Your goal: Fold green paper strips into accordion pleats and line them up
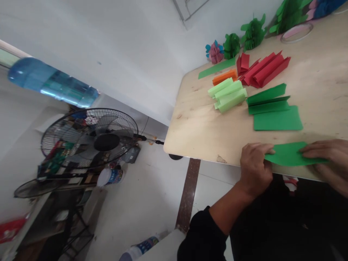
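Observation:
A green paper piece lies at the front edge of the wooden table, slightly curved. My left hand grips its left end with thumb and curled fingers. My right hand holds the right end, fingers pressed together on top of it. Just behind are a flat green sheet and folded dark green strips. Light green folded strips, an orange folded piece and red folded pieces lie farther back.
Paper figures stand along the wall, among them a pink and blue one and a green one. A tape roll is at the back right. Left of the table stand a black fan and a white bucket.

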The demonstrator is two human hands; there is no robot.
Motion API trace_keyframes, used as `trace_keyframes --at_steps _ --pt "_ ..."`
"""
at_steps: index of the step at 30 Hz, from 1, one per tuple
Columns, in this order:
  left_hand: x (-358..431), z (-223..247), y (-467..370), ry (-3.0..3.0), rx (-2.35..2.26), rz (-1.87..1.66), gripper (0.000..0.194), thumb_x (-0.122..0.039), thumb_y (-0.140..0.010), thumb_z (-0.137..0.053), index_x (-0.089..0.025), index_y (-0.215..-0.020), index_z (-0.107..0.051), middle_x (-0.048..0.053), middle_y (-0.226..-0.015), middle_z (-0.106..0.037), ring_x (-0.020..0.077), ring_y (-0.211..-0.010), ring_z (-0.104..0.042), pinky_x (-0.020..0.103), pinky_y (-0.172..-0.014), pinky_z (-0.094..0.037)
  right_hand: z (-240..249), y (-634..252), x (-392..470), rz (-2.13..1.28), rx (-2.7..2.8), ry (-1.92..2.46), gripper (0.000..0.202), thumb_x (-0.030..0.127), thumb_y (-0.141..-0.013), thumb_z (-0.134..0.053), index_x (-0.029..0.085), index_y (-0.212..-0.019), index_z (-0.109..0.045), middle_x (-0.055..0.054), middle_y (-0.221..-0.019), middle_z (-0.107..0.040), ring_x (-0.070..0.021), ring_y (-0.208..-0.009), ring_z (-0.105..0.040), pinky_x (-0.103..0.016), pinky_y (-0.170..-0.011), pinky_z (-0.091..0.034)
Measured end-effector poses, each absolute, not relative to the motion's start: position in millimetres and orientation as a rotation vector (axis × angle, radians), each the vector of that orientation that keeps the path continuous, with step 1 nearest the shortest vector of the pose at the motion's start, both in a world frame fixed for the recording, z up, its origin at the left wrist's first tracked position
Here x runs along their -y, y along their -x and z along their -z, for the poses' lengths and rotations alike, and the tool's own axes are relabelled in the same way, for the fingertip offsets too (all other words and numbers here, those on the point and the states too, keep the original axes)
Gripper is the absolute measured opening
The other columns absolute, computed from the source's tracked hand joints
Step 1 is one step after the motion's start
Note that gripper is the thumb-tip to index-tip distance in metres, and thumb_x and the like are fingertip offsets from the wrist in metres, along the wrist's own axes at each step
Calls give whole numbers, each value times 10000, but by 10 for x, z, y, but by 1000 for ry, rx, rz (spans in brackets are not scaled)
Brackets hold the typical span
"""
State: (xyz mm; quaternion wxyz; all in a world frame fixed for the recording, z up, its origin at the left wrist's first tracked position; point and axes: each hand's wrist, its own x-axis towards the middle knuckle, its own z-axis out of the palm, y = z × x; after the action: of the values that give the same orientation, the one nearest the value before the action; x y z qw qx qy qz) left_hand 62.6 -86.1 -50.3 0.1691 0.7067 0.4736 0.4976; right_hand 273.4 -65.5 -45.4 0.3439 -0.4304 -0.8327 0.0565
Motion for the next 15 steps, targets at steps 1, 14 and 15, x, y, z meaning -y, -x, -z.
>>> trace_keyframes --at_steps 1,14,15 --pt "883 513 -594 -2088 -1350 -1394 440 -31 -753 -446 -201 -1143 -556 46 -956 -713 200 -957 -618 376 -884 -513 501 -2771 664 -123 2209 1055 197 433 -860 -469 312 -966 -584 53 -943 -659 -170 -924 -609 -348 -790 -433" --pt "1095 532 -394 -2384 -1318 -957 229 -150 -851 -481 -223 -950 -674 38 -1009 -745 183 -1015 -642 361 -952 -443 614 -2875 810 25 2416 925 217 370 -822 -510 300 -1014 -582 11 -1030 -658 -219 -991 -596 -392 -794 -435" --pt "1096 533 -394 -2355 -1317 -964 225 -164 -859 -482 -225 -957 -675 38 -1002 -748 181 -1013 -646 361 -952 -444 615 -2880 814 -4 2405 970 218 398 -825 -513 318 -1014 -588 23 -1032 -658 -213 -994 -598 -387 -806 -439"
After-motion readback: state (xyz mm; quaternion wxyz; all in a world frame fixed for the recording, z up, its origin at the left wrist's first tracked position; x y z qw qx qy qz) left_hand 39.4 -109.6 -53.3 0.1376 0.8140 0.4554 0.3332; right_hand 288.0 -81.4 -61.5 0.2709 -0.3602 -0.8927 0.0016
